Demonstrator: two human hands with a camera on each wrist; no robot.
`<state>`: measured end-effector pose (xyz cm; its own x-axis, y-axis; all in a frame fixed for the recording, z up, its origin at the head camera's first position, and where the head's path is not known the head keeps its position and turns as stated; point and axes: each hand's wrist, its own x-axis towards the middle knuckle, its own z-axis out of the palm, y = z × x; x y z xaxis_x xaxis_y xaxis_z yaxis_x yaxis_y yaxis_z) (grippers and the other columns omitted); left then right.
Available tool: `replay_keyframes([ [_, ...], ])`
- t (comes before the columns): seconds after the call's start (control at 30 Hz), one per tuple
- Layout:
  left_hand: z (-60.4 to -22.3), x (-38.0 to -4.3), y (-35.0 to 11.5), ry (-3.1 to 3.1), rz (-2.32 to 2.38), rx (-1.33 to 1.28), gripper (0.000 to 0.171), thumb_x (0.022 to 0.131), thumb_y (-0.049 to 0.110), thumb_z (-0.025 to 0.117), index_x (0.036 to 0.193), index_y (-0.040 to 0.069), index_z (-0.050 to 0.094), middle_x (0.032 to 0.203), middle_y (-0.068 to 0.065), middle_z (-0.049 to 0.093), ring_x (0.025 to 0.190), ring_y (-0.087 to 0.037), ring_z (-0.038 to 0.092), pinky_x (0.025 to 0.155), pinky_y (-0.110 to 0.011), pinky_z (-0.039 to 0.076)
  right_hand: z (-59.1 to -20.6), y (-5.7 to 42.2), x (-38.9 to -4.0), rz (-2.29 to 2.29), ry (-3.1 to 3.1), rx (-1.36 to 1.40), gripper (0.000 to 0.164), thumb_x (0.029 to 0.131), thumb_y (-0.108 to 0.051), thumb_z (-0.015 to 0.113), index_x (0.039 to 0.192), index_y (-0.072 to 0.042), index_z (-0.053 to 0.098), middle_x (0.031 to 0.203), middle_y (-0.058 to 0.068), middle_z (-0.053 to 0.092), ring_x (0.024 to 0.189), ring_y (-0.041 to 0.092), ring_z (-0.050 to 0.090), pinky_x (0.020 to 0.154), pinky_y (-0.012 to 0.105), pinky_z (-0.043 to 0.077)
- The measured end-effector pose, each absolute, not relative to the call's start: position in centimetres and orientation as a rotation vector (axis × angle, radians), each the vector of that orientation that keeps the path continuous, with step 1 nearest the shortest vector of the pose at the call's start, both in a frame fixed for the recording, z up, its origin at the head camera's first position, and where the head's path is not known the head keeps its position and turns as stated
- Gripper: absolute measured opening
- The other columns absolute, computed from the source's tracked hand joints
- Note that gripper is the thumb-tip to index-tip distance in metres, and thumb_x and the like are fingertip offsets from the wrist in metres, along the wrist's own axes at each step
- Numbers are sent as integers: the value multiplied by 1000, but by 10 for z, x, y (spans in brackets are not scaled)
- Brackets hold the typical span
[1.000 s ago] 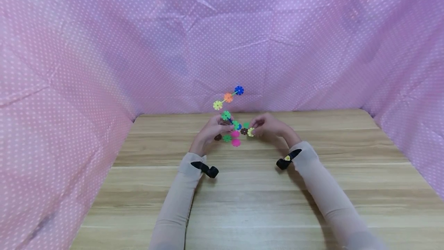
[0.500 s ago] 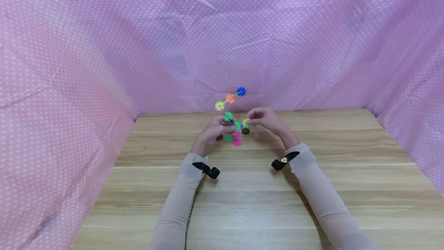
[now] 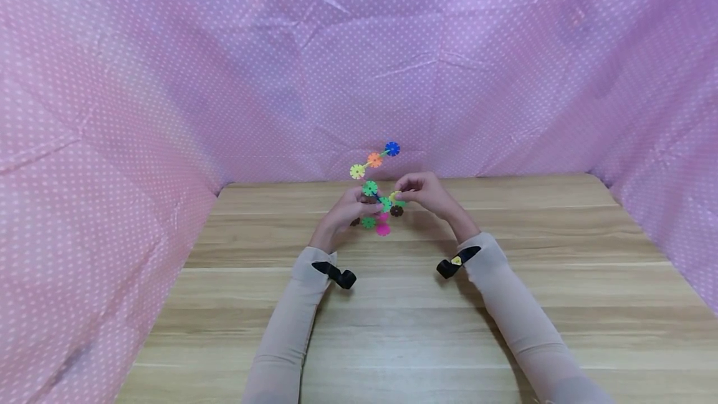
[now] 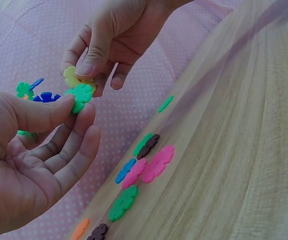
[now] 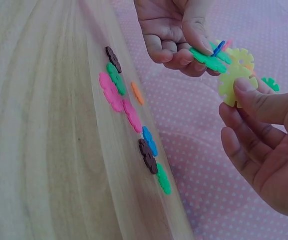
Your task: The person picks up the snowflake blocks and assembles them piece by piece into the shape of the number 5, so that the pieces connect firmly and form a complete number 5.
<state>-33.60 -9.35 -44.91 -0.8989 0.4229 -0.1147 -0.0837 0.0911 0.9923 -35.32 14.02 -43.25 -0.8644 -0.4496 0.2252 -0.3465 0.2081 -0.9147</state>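
My left hand [image 3: 346,212] pinches a green snowflake disc [image 4: 82,94] between thumb and fingers. That disc belongs to a chain of interlocked notched discs, which rises past the hand to an orange disc [image 3: 374,159] and a blue disc [image 3: 392,149] at the far end. In my right hand [image 3: 430,196], a yellow snowflake disc [image 5: 230,89] is pinched between thumb and fingertips. Its edge is right up against the green disc in both wrist views; whether their slots interlock, I cannot tell. Fingers hide part of the chain.
Several loose discs lie on the wooden table [image 3: 387,323] beneath the hands, among them a pink disc [image 4: 158,164], a dark brown disc [image 5: 147,156] and an orange disc [image 5: 137,93]. Polka-dot pink cloth [image 3: 359,80] hangs behind and at both sides.
My right hand has lifted from beside the loose discs and moved left with the yellow disc, up to the green disc. The left hand and chain have shifted slightly right.
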Motion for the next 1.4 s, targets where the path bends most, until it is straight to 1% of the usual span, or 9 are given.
replay_keyframes([
  [0.3, -450, -335, -92, 2020, 1858, 344, 17, 97, 1, 64, 114, 1, 62, 95, -2, 70, 96, -23, 70, 98, -46, 58, -432, 138, -353, -1731, 2401, -804, 7, 88, 2, 76, 95, 5, 75, 91, 14, 74, 82, 10, 65, 73, 21, 57],
  [0.5, -451, -334, -89, 2003, 1903, 316, 19, 96, -2, 64, 115, 0, 63, 93, 0, 69, 91, -19, 68, 97, -47, 58, -431, 134, -350, -1767, 2420, -791, 11, 86, 5, 76, 94, 11, 72, 92, 21, 73, 80, 13, 65, 71, 19, 56],
  [0.63, -452, -334, -86, 1979, 1946, 293, 22, 94, -4, 65, 116, -1, 63, 91, 0, 69, 88, -17, 69, 96, -48, 58, -432, 131, -348, -1797, 2448, -764, 8, 84, 9, 76, 91, 10, 73, 91, 24, 72, 77, 14, 65, 69, 20, 55],
  [0.87, -451, -331, -80, 1968, 1995, 274, 24, 95, -5, 63, 119, -3, 62, 91, -2, 70, 83, -16, 70, 86, -37, 61, -428, 125, -343, -1815, 2516, -702, 5, 82, 12, 76, 87, 12, 72, 88, 24, 72, 72, 6, 62, 69, 29, 58],
  [0.97, -449, -330, -79, 1950, 2016, 266, 26, 94, -8, 63, 119, -5, 61, 90, -3, 70, 82, -19, 71, 86, -37, 62, -421, 122, -338, -1805, 2523, -724, 6, 81, 14, 75, 86, 15, 72, 87, 30, 69, 73, 12, 63, 69, 32, 59],
  [1.07, -449, -331, -80, 1944, 2027, 282, 30, 92, -10, 63, 122, -9, 59, 89, -2, 70, 81, -19, 71, 86, -39, 63, -410, 120, -330, -1793, 2514, -753, 6, 82, 15, 74, 86, 17, 71, 88, 33, 68, 76, 21, 64, 68, 28, 58],
  [1.13, -449, -332, -81, 1949, 2015, 299, 33, 93, -10, 63, 126, -11, 57, 89, 0, 69, 82, -17, 70, 86, -36, 62, -404, 120, -325, -1790, 2499, -775, 6, 82, 15, 74, 86, 18, 70, 87, 33, 68, 77, 23, 64, 67, 24, 56],
  [1.27, -449, -333, -85, 1959, 1963, 340, 46, 93, -6, 65, 137, -10, 53, 90, 3, 70, 84, -11, 67, 83, -29, 57, -402, 122, -322, -1762, 2467, -800, 6, 83, 14, 74, 88, 16, 70, 87, 30, 68, 77, 21, 65, 69, 27, 58],
  [1.4, -449, -332, -88, 1956, 1920, 340, 47, 92, -3, 69, 137, -5, 58, 99, -5, 74, 90, -14, 66, 87, -34, 54, -406, 124, -326, -1748, 2425, -823, 7, 84, 12, 74, 89, 15, 71, 89, 28, 69, 80, 20, 66, 70, 27, 59],
])
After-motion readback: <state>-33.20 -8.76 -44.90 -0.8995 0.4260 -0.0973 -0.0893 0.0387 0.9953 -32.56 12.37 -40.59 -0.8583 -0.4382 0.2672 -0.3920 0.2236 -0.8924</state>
